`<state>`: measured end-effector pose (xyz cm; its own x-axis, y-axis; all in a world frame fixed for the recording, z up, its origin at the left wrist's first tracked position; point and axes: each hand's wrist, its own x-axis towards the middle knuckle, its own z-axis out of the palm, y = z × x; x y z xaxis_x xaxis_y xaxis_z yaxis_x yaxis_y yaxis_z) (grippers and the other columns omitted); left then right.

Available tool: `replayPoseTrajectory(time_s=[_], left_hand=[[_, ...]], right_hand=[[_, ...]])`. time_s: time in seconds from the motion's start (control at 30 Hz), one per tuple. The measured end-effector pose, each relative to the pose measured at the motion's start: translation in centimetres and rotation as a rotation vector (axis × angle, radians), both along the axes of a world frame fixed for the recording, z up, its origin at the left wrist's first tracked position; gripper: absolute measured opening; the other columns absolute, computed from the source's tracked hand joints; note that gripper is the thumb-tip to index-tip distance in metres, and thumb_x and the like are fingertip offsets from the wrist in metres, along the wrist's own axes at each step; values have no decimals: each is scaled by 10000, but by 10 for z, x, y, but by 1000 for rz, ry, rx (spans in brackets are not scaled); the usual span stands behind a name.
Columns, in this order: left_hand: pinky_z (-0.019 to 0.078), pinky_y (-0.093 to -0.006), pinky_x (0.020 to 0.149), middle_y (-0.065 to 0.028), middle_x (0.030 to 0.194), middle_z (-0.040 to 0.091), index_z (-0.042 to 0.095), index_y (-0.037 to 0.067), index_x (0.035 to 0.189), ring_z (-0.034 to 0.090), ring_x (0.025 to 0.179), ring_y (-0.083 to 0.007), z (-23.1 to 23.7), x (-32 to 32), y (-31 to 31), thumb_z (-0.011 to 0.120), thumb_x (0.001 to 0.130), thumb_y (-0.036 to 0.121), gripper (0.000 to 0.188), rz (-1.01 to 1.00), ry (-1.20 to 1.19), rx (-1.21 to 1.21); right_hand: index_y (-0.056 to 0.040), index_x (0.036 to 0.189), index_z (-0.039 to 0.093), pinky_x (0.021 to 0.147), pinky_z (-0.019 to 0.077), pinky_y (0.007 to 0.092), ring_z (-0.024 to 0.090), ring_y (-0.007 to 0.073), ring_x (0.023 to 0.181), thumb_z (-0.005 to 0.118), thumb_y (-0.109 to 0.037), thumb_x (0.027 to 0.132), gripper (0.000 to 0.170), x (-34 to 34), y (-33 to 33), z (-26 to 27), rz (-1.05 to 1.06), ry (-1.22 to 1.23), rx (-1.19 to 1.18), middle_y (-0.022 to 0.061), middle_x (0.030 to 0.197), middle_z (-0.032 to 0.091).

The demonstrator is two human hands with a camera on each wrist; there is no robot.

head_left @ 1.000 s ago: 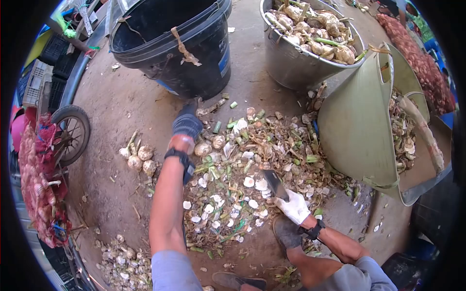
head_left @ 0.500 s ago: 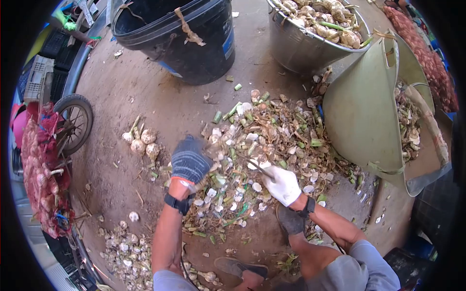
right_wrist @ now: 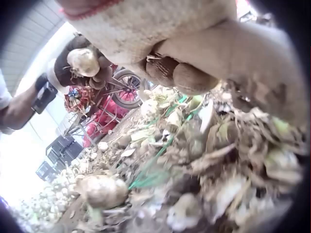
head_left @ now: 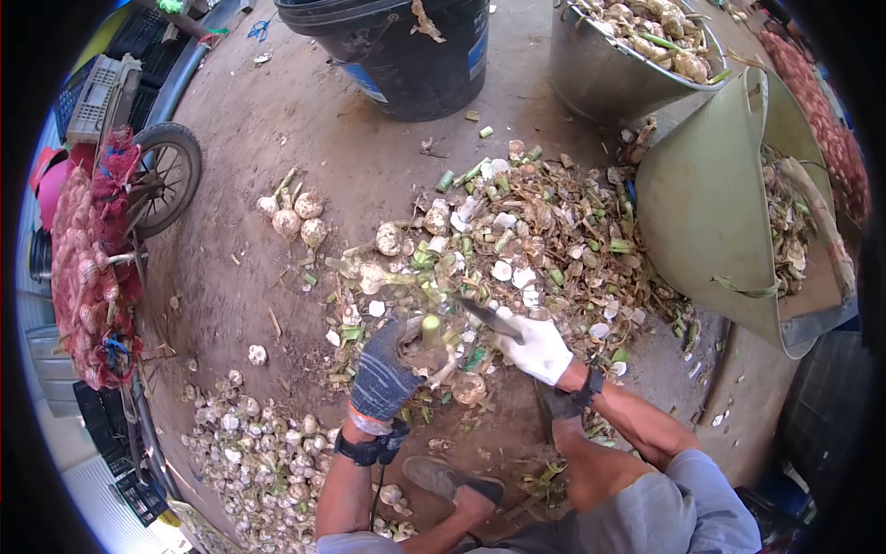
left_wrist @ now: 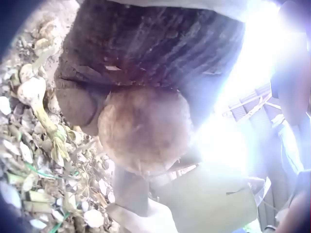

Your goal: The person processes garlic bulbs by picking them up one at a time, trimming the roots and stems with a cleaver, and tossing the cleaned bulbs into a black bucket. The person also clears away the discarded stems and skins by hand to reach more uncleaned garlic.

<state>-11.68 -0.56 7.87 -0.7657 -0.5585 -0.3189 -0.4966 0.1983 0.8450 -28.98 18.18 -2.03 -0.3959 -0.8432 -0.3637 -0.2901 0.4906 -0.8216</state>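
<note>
My left hand (head_left: pixel 383 371), in a grey-blue striped glove, grips a garlic bulb (left_wrist: pixel 146 130); a green cut stalk end (head_left: pixel 431 323) shows beside the fingers. To its right, my right hand (head_left: pixel 537 349), in a white glove, holds a knife (head_left: pixel 489 319) with the dark blade pointing toward the left hand. In the left wrist view the blade (left_wrist: pixel 131 191) passes below the held bulb. Another bulb (head_left: pixel 469 390) lies just below the hands. Beyond the left hand, a stalked garlic (head_left: pixel 374 277) rests on the trimmings.
A heap of stalk and root scraps (head_left: pixel 544 231) spreads beneath the hands. Several bulbs (head_left: pixel 300 220) lie left of it, and trimmed bulbs (head_left: pixel 268 452) pile near the feet. A black bucket (head_left: pixel 406 65), a metal bucket of garlic (head_left: pixel 600 78) and a tipped green tub (head_left: pixel 697 212) stand beyond.
My left hand has come back from beside the black bucket toward my body, now with garlic in it. The knife in my right hand has swung to point left. The head view has shifted.
</note>
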Motion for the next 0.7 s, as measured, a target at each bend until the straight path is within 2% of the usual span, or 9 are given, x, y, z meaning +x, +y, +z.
replayPoseTrajectory(time_s=[0.03, 0.1, 0.17, 0.3, 0.33, 0.4, 0.43, 0.53, 0.7], left_hand=[[528, -388, 966, -172, 1169, 682, 577, -25, 1298, 672, 1013, -320, 15, -13, 11, 822, 805, 239, 611, 142, 55, 284], [510, -374, 983, -149, 1190, 673, 572, -10, 1313, 653, 1076, -270, 4, -16, 28, 821, 827, 241, 600, 147, 137, 343], [492, -378, 1012, -169, 1212, 659, 555, -9, 1330, 628, 1133, -269, -13, -16, 43, 818, 831, 240, 617, -39, 135, 111], [449, -416, 1059, -263, 1286, 607, 444, -37, 1412, 583, 1232, -383, -28, 14, 42, 824, 804, 231, 765, -331, -3, -96], [471, -380, 1036, -216, 1335, 585, 481, -36, 1371, 589, 1233, -306, -70, 32, 48, 863, 772, 199, 749, -294, -19, -9], [487, -400, 1005, -229, 1263, 624, 476, -35, 1364, 612, 1194, -346, -51, 8, 62, 815, 791, 161, 694, -166, -169, -55], [503, -420, 974, -242, 1192, 663, 471, -34, 1357, 635, 1154, -386, -46, -1, 68, 767, 811, 123, 641, -40, -315, -95], [538, -397, 893, -160, 1117, 705, 543, -3, 1251, 689, 1026, -287, -96, 19, 71, 805, 794, 103, 536, 154, 12, 56], [543, -396, 879, -154, 1080, 725, 583, 0, 1227, 699, 995, -262, -87, 24, 73, 768, 836, 94, 443, 162, -4, 80]], right_hand=[[-59, 998, 656, 569, 530, 398, 651, 253, 600, 587, -327, 976, 277, 5, 5, 5, 4, 2, -4, 116, 692, 636], [-64, 1033, 655, 491, 498, 292, 623, 178, 544, 559, -443, 1015, 391, 14, 13, 10, -415, -1178, -23, 75, 687, 652], [-52, 1038, 646, 438, 456, 244, 589, 112, 521, 563, -483, 1013, 439, 18, 11, 8, -464, -1281, -112, 29, 687, 633], [-29, 1074, 663, 495, 484, 253, 606, 105, 564, 576, -525, 989, 510, -11, 7, 4, -249, -1034, -105, 35, 724, 646], [-12, 1100, 662, 564, 511, 280, 636, 134, 636, 596, -564, 958, 574, -12, 2, 17, -155, -817, -53, 64, 771, 655], [27, 1211, 628, 781, 546, 361, 686, 256, 867, 664, -651, 860, 764, -7, -12, 30, 35, -359, -39, 175, 950, 678], [17, 1233, 626, 863, 531, 391, 679, 321, 980, 677, -622, 860, 741, 6, -13, 20, 42, -230, -189, 226, 1067, 679], [-21, 1272, 630, 884, 535, 371, 691, 328, 1022, 680, -584, 879, 689, 2, -19, 53, 92, -289, -53, 225, 1130, 691], [-57, 1085, 652, 698, 563, 437, 700, 325, 825, 624, -236, 908, 253, 7, -3, 41, 313, 217, -15, 119, 889, 698]])
